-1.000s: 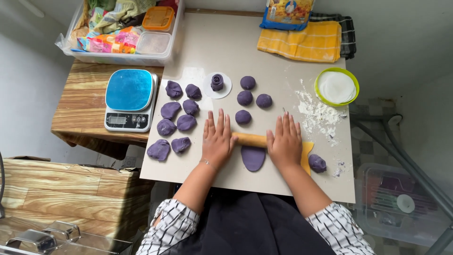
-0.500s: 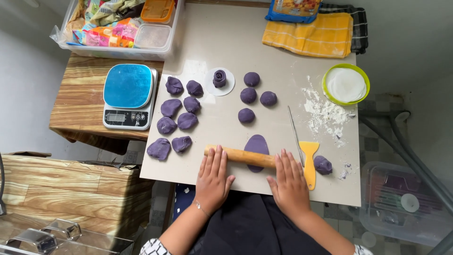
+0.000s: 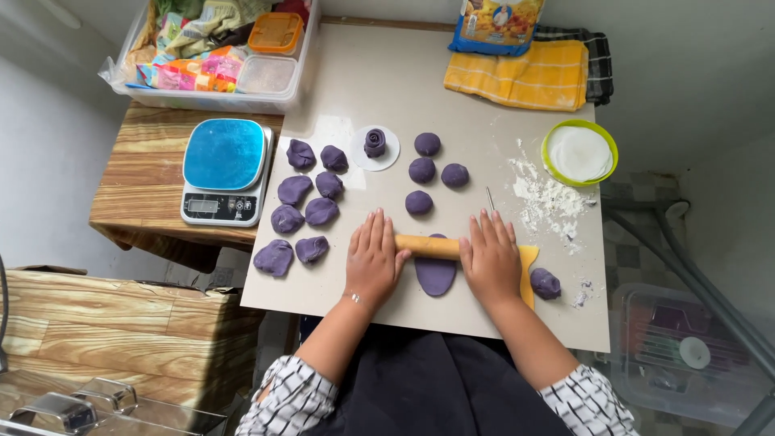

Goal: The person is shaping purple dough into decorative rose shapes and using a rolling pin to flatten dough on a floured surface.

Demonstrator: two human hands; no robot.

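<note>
Both hands, left hand (image 3: 374, 260) and right hand (image 3: 489, 258), lie flat and open on my wooden rolling pin (image 3: 428, 246), pressing the purple dough oval (image 3: 436, 274) on the bench (image 3: 420, 89).

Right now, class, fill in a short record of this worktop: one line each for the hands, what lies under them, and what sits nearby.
left hand: flat on the wooden rolling pin
right hand: flat on the pin's other end
under pin: oval flattened purple dough piece
left of hands: cluster of purple dough lumps
beyond pin: four round purple dough balls
far left: blue-topped kitchen scale
right: green-rimmed bowl, spilled white flour
</note>
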